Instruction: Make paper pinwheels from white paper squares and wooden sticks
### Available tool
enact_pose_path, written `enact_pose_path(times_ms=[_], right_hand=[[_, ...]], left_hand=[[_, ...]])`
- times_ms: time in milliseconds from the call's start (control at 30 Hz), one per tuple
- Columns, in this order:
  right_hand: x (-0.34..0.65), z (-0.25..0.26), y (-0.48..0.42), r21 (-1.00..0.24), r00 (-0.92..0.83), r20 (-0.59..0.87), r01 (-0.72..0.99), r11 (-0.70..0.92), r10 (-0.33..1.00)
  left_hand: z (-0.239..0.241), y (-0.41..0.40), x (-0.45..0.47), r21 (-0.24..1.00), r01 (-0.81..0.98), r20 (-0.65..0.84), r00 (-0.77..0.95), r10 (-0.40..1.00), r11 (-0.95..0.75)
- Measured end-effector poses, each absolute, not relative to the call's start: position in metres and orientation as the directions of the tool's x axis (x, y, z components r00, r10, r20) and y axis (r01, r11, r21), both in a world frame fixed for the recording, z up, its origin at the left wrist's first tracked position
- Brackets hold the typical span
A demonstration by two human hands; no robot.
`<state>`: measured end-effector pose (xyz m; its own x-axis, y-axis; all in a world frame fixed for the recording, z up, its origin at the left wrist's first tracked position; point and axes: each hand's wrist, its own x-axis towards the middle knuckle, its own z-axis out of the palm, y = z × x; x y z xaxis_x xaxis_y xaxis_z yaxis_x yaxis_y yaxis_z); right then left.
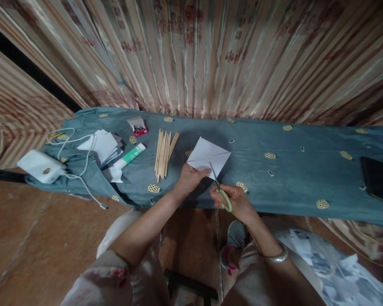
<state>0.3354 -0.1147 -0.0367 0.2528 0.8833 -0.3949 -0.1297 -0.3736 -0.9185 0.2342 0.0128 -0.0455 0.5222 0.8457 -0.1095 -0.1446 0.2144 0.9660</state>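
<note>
A square of white paper (208, 152) is held slightly above the cloth-covered bench, one corner turned toward me. My left hand (191, 178) pinches its near left edge, thumb on top. In my right hand (231, 199) is a pair of scissors (224, 199) with light green handles. Their blades lie at the paper's near corner, pointing up and away from me. A crease or cut line shows near the paper's right side; I cannot tell which. Left of the paper lies a bundle of thin wooden sticks (163, 154).
Further left are a glue stick (131, 156), stacked white paper pieces (104, 146), a small red box of metal bits (138, 126) and a white power bank (41, 165) with a cable. A dark phone (379, 178) lies far right. Behind the bench hangs a curtain (191, 63).
</note>
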Motion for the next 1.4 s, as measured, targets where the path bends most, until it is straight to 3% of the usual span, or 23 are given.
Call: enact_pose_path(times_ms=[467, 767, 900, 1000, 1067, 1133, 1267, 1400], right_hand=[[0.338, -0.044, -0.118, -0.922, 0.206, -0.388, -0.083, -0.379, 0.898], [0.357, -0.028, -0.141, -0.865, 0.156, -0.502, -0.071, -0.497, 0.851], [0.373, -0.027, -0.155, -0.895, 0.290, -0.430, -0.014, -0.445, 0.855], [0.392, -0.030, -0.161, -0.891, 0.528, -0.278, 0.170, -0.421, 0.802], [0.409, -0.033, -0.161, -0.761, 0.683, -0.143, 0.387, -0.521, 0.717], [0.428, -0.037, -0.159, -0.528, 0.773, -0.006, 0.536, -0.659, 0.634], [0.456, -0.045, -0.149, -0.242, 0.771, 0.080, 0.630, -0.738, 0.632], [0.457, -0.047, -0.139, -0.120, 0.771, 0.128, 0.637, -0.762, 0.624]], left_hand=[[-0.043, 0.014, 0.233, 0.958, -0.166, -0.118, 0.515, 0.849, 0.234], [-0.033, 0.025, 0.229, 0.949, -0.199, -0.126, 0.473, 0.872, 0.245], [-0.033, 0.023, 0.227, 0.946, -0.182, -0.156, 0.474, 0.867, 0.270], [-0.037, 0.020, 0.228, 0.945, -0.158, -0.172, 0.506, 0.845, 0.287], [-0.042, 0.016, 0.231, 0.945, -0.126, -0.196, 0.521, 0.831, 0.302], [-0.048, 0.012, 0.236, 0.940, -0.079, -0.243, 0.526, 0.815, 0.331], [-0.058, 0.004, 0.247, 0.919, 0.001, -0.326, 0.560, 0.761, 0.393], [-0.060, 0.001, 0.253, 0.917, 0.024, -0.334, 0.592, 0.734, 0.398]])
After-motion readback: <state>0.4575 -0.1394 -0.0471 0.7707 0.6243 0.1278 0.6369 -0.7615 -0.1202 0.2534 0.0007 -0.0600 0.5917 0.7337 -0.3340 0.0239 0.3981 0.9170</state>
